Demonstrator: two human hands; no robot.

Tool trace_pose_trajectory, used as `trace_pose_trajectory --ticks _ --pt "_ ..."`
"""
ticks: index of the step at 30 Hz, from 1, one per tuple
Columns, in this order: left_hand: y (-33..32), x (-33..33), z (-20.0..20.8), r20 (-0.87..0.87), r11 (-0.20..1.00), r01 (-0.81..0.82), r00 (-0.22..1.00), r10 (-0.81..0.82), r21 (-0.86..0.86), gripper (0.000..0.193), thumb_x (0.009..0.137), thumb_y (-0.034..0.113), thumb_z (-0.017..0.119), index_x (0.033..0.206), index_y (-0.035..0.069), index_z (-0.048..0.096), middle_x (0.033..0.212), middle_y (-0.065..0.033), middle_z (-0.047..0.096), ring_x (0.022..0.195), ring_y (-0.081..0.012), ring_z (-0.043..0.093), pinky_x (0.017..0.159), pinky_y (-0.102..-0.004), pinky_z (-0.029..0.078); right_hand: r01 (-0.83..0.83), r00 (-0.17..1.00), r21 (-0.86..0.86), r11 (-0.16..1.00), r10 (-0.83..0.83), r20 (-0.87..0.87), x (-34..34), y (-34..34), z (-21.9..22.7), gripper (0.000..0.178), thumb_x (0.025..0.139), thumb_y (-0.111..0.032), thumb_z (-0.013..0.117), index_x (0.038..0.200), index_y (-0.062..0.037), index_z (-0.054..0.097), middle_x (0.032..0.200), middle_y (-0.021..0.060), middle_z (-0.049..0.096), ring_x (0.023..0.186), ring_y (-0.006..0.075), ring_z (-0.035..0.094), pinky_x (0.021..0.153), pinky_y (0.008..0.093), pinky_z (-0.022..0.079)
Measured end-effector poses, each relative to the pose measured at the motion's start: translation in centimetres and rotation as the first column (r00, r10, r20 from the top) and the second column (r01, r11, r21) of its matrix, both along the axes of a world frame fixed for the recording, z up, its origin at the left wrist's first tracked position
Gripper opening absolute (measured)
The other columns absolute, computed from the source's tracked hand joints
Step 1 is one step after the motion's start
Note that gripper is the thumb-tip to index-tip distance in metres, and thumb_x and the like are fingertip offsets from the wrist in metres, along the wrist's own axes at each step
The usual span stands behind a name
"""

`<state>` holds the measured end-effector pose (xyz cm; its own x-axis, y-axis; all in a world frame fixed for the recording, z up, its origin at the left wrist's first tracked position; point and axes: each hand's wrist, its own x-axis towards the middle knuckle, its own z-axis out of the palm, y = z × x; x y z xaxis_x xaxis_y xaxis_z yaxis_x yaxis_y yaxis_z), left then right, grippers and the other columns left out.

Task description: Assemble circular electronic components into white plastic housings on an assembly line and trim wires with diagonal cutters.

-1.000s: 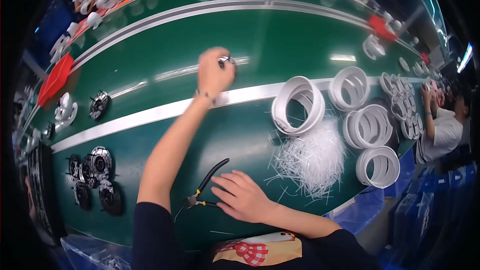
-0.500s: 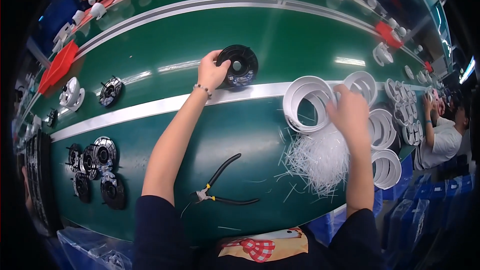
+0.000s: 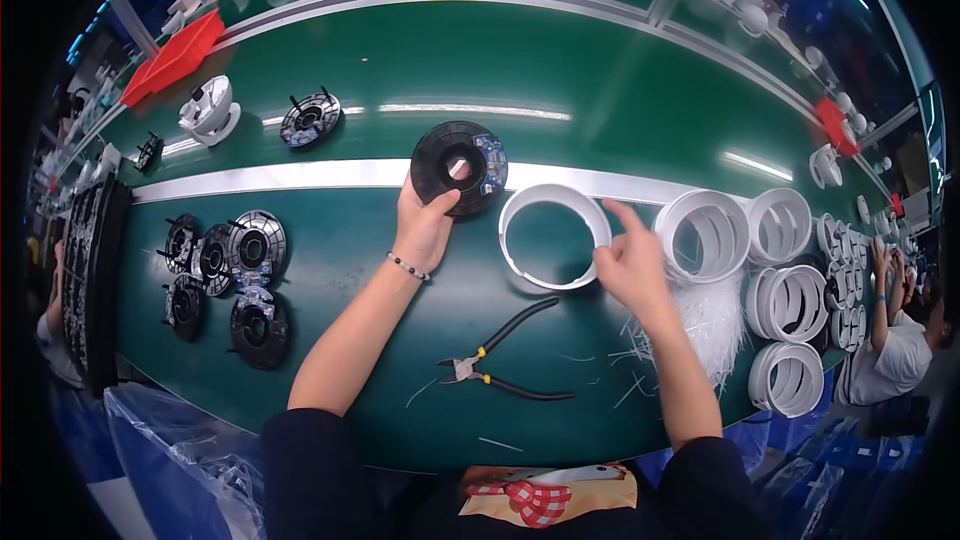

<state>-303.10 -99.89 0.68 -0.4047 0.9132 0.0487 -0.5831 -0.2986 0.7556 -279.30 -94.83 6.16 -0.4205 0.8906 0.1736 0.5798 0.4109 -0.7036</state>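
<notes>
My left hand is closed on the lower edge of a black disc with a centre hole and a blue circuit board strip on its right side. The disc is tilted toward me, above the metal strip. To its right, my right hand grips a single white plastic ring by its right side, with the index finger extended along the rim. Both parts are apart, though close. Below them lie diagonal cutters with black handles, their jaws parted.
White rings stand in stacks at the right, beside a pile of thin white plastic strips. Several black discs lie at the left, near a black rack. Across the metal strip sit another disc and a white housing.
My right hand has brought one white ring left from the stacks toward the disc. My left hand has lowered and turned the disc, so its circuit board faces right. The view has shifted.
</notes>
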Motion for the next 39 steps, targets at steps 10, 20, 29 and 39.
trace_pose_trajectory --ticks 10,20,29,39 --pt "0.4 -0.5 -0.7 -0.004 0.998 -0.055 0.998 0.055 0.034 0.058 0.069 -0.016 0.049 0.123 0.001 0.036 0.118 -0.0097 0.047 0.107 -0.0196 0.048 0.093 -0.0324 0.037 -0.605 0.747 0.122 0.787 0.508 0.430 -2.6 0.1 2.8 0.121 0.039 -0.044 0.081 0.135 -0.0074 0.018 0.139 0.0254 0.007 0.128 0.0423 0.010 0.097 0.0606 0.013" --pt "-0.8 0.2 -0.9 -0.368 0.962 -0.256 0.889 0.271 0.091 0.052 0.076 -0.006 0.051 0.125 -0.003 0.033 0.123 -0.0141 0.042 0.112 -0.0250 0.044 0.097 -0.0369 0.035 -0.285 0.909 -0.152 0.946 0.216 -0.356 -4.9 2.3 -0.7 0.123 0.044 -0.039 0.081 0.134 0.0040 0.009 0.131 0.0266 0.024 0.122 0.0373 0.026 0.099 0.0400 0.027" --pt "-2.6 1.3 1.3 -0.027 0.807 0.587 0.809 -0.587 0.067 0.081 0.074 0.036 0.058 0.135 0.006 0.014 0.133 -0.0143 0.029 0.122 -0.0308 0.031 0.100 -0.0445 0.028 -0.128 0.916 -0.019 0.992 0.111 -0.386 -8.1 0.0 -1.4 0.117 0.051 -0.039 0.081 0.131 0.0101 0.010 0.126 0.0248 0.033 0.117 0.0301 0.036 0.099 0.0362 0.028" --pt "-2.4 -0.9 2.7 0.390 0.913 0.407 0.840 -0.378 0.008 0.057 0.086 0.047 0.033 0.122 0.003 0.040 0.116 -0.0146 0.049 0.107 -0.0264 0.047 0.095 -0.0409 0.037 -0.253 0.958 0.115 0.961 0.265 -0.109 -10.9 -2.2 0.8 0.119 0.047 -0.042 0.081 0.130 0.0087 0.013 0.124 0.0267 0.031 0.115 0.0381 0.031 0.097 0.0431 0.028"
